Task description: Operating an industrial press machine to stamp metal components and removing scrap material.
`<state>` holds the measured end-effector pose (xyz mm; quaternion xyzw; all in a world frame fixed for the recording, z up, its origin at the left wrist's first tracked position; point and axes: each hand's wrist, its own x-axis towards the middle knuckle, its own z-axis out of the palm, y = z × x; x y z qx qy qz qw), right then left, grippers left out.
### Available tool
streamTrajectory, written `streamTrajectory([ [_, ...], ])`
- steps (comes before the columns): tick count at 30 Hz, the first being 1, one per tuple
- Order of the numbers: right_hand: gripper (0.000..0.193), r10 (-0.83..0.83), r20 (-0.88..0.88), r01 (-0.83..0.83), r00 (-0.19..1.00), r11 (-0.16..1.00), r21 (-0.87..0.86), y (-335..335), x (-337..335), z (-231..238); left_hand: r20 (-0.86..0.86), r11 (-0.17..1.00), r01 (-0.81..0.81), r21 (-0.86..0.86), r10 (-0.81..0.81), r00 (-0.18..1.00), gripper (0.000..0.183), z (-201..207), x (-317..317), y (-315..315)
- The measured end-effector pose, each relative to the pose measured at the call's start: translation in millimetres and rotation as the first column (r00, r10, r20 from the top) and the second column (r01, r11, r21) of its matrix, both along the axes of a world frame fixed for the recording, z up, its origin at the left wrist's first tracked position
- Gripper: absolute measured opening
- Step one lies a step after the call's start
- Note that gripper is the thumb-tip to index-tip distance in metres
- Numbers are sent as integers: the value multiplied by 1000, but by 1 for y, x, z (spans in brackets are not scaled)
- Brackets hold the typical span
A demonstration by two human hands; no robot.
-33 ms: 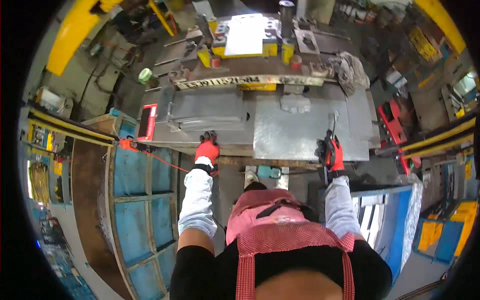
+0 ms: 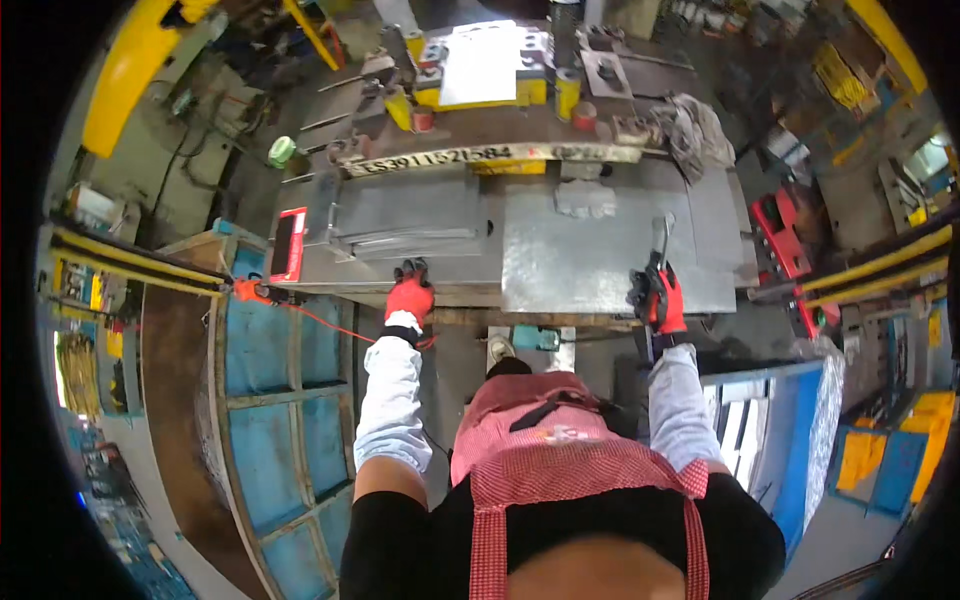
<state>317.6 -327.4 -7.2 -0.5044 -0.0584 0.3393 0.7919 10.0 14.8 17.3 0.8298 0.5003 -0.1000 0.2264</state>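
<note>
The person's right hand, in a red glove with dark fingers, is wrapped around a slim metal tool, its grip closed on the shaft with the upper end pointing away from the body. This hand is over the front right part of a flat, shiny metal sheet, which lies on the tabletop with its near edge along the front. The left hand, gloved alike, is at the front edge of the tabletop, its dark fingertips just in front of a stack of grey sheets; whether its grip is spread or pinching anything, I cannot tell. Left of the stack lies a red-bordered dark panel. A crumpled grey piece is at the far part of the shiny sheet, and a grey rag hangs in folds beyond its right side. Behind, past a pale bar, a bright white sheet rests between yellow posts. At lower left stands a blue panelled frame, with a thin red cable running near it
</note>
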Motion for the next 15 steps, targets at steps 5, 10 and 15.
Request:
streamTrajectory([
  [5,57,30,86,-27,996,999,-34,11,-15,8,35,907,153,393,-181,983,50,-37,-30,5],
  [10,52,-150,233,166,961,985,-53,13,-19,18,27,981,92,169,-98,995,49,-12,-13,-3],
  [15,52,163,376,-102,912,979,-176,93,-14,118,114,992,119,53,-124,986,53,0,-29,-1],
])
